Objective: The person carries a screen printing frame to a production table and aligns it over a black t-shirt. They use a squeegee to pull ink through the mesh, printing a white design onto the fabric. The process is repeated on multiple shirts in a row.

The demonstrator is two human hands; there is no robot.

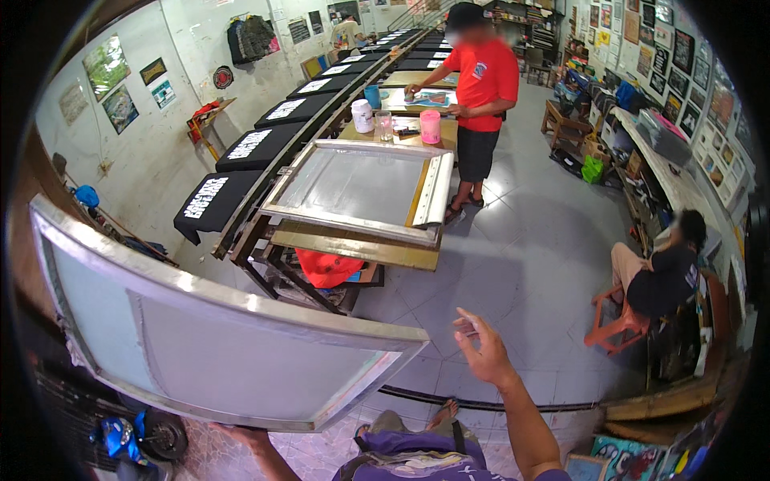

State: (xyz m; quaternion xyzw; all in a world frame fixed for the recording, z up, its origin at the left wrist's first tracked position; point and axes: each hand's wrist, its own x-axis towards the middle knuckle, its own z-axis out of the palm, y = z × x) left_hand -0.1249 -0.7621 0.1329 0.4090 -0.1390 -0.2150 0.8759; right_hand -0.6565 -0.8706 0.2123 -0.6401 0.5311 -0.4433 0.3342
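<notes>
Left hand point(243, 437): has hold of the lower rail of a large framed screen point(241, 353), fingers partly hidden. The screen stands tilted above this hand, its metal frame around pale mesh.

Right hand point(485, 353): open, fingers loosely spread, holding nothing; just beside the screen's near right corner.

Ahead of the right hand, to its left: desk point(353, 247), bearing a second framed screen point(349, 188).

Containers, beyond that second screen, well ahead of both hands:
- White jar point(362, 117), upright; contents cannot be told.
- Clear drinking glass point(384, 127), just right of the jar; contents too small to tell.
- Pink tub point(431, 127), upright; contents cannot be told.
- Blue cup point(373, 97), behind the jar; interior hidden.

Far right of the right hand, on the floor: green bag point(592, 170), contents hidden.
</notes>
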